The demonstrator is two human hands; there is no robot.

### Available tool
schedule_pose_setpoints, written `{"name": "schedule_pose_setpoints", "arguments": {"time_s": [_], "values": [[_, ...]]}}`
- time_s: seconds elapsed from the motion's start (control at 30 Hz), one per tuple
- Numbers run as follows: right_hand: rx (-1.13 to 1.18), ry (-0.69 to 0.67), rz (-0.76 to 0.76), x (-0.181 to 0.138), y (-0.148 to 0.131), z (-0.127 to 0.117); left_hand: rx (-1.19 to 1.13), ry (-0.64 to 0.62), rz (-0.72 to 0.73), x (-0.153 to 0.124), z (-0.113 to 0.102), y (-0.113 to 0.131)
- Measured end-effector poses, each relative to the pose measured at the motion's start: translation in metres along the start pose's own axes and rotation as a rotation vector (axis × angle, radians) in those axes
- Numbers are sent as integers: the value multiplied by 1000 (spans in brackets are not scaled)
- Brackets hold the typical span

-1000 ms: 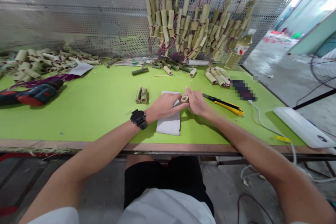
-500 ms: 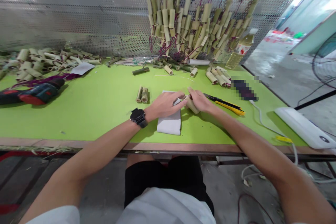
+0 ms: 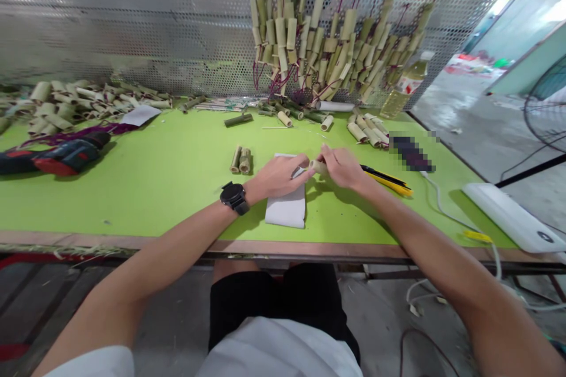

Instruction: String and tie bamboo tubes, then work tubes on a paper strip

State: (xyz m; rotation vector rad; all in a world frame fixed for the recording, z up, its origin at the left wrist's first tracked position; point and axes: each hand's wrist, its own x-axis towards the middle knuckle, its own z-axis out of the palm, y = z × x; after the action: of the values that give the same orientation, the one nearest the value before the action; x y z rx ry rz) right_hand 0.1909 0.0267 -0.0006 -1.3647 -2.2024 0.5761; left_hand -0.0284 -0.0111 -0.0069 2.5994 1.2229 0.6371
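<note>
A short pale bamboo tube (image 3: 317, 166) is held just above the green table, its open end toward the left. My right hand (image 3: 342, 167) is closed around its right part, with the fingers covering much of it. My left hand (image 3: 279, 177), a black watch on its wrist, has thumb and forefinger closed at the tube's left end. Under the left hand lies a folded white paper (image 3: 285, 211). A yellow-and-black utility knife (image 3: 389, 181) lies right of my right hand, partly hidden by it. Two short bamboo tubes (image 3: 241, 160) stand side by side left of the paper.
Bamboo pieces on purple cords (image 3: 327, 41) hang along the perforated metal wall. A bamboo pile (image 3: 57, 106) and a cordless drill (image 3: 66, 156) are at the left. A bottle (image 3: 404, 85), a blurred-out phone (image 3: 411, 153) and a white power bank (image 3: 513, 216) are at the right.
My right hand has turned the bamboo tube, so its open end now faces left and it lies more level. The right hand covers more of the utility knife. The left hand has barely moved.
</note>
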Motion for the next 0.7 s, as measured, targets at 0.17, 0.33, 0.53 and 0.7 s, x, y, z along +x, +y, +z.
{"name": "schedule_pose_setpoints", "arguments": {"time_s": [0.17, 0.33, 0.53, 0.7], "values": [[-100, 14, 1, -1, -1, 0, -12, -5, 34, 0, 2, -2], [-86, -55, 47, 1, 1, 0, 20, -12, 31, 0, 2, -2], [-154, -88, 75, 1, -2, -1, 66, -14, 27, 1, 1, -1], [-151, -81, 76, 1, -4, -1, 97, -17, 39, 0, 1, -1]]}}
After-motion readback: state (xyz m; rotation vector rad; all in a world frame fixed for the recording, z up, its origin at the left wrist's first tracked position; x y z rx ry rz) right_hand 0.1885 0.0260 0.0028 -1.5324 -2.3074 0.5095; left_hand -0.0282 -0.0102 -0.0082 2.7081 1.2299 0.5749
